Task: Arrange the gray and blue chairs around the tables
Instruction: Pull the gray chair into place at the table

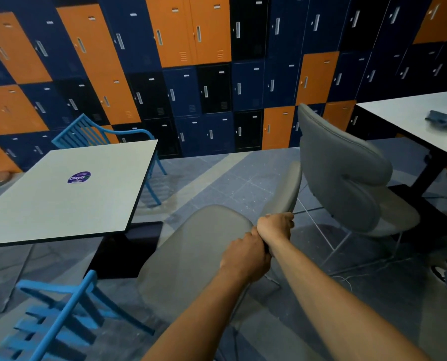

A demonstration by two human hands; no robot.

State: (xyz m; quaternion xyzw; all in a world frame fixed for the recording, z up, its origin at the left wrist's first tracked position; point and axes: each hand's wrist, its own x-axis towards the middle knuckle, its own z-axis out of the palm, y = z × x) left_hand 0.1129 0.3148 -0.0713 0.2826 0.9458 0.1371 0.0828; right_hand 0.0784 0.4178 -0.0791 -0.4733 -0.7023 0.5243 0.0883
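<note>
Gripping a gray chair (191, 256) with both hands, the person is standing over it between two counters. The left hand (243, 254) is wrapping its fingers (256, 239) around the edge where the seat meets the backrest, and the right hand (275, 226) is clamping its fingers (286, 220) on the lower end of the curved backrest, just beside the left hand; the two hands are touching. The held chair is sitting near the right edge of the left counter (61, 199), which is carrying a round purple sticker (78, 177).

A second gray chair (347, 178) is standing just beyond the held one, its back turning toward the camera, close to the left edge of the right counter (399, 115). A dark blue object (442, 119) is lying on that counter.

One blue chair (95, 134) is sitting at the far edge of the left counter, partly hidden behind it. Another blue chair (61, 321) is standing near that counter's near edge, at the lower left. Orange, blue and black lockers (204, 74) are lining the wall behind everything, above a gray tiled floor (217, 178).
</note>
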